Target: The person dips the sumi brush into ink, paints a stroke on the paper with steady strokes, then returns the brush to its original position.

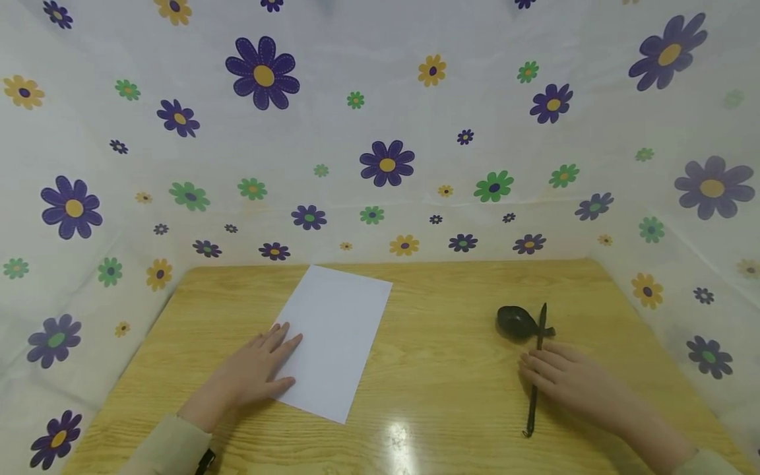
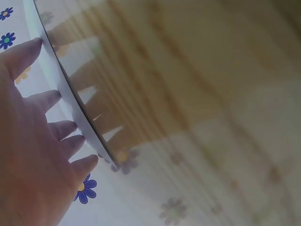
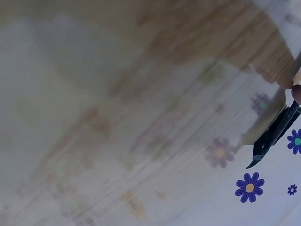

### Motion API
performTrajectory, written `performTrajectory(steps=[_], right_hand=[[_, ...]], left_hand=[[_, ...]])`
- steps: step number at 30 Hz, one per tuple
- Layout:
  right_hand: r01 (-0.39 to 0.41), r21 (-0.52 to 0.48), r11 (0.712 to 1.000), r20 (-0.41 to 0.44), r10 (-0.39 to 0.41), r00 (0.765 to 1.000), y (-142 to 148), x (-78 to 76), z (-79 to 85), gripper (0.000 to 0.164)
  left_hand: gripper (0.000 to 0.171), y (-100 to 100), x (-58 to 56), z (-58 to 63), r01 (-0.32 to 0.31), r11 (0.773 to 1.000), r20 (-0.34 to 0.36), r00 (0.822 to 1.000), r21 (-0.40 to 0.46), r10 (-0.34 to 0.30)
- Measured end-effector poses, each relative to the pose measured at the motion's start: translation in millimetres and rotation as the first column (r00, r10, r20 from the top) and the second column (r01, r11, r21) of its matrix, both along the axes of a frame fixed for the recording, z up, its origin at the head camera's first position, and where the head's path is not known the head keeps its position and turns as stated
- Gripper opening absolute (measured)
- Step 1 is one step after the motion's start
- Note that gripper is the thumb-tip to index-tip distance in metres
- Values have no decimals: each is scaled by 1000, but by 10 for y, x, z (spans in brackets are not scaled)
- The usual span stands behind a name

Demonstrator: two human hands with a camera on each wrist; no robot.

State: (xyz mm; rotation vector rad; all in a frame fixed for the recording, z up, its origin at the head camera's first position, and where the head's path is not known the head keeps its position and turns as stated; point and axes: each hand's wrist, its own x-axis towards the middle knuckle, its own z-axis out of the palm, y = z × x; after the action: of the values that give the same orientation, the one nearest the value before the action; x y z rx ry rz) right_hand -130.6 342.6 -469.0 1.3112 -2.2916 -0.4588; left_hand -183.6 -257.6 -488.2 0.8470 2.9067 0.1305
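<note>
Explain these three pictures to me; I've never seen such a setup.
There is no machine: a person works with bare hands. The wide picture comes from a head camera looking forward and down; the other two come from a camera on each wrist. On the table lie paper and a black object, with a dark stick across its narrow end. The left hand rests partly on the paper. The right hand lies over the stick; whether it grips it, I can't tell.
</note>
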Motion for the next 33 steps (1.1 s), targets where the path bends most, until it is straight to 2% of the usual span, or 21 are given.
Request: performTrajectory(steps=[4,7,11,17,24,28,33], right_hand=[[-46,21,999,-8,46,999,-8,-29,-1,63],[-73,39,997,-26,74,997,-18,-43,3,65],[-95,61,994,-49,98,994,-29,-56,0,86],[-150,73,986,-73,155,985,-43,-66,-10,84],[-252,30,967,-167,254,953,-51,-73,-34,73],[-264,24,964,-205,263,943,-48,-67,-8,71],[-249,29,968,-219,249,943,-47,-72,55,72]], left_hand=[[77,9,12,21,5,1000,5,1000,7,-6],[78,15,25,28,-3,1000,11,1000,7,3],[78,35,40,45,-9,1000,17,1000,2,9],[78,69,58,35,-20,1000,33,999,-4,21],[79,119,89,47,-25,1000,48,999,4,25],[80,158,111,53,-34,999,70,997,13,33],[81,219,137,27,-37,999,72,997,17,36]])
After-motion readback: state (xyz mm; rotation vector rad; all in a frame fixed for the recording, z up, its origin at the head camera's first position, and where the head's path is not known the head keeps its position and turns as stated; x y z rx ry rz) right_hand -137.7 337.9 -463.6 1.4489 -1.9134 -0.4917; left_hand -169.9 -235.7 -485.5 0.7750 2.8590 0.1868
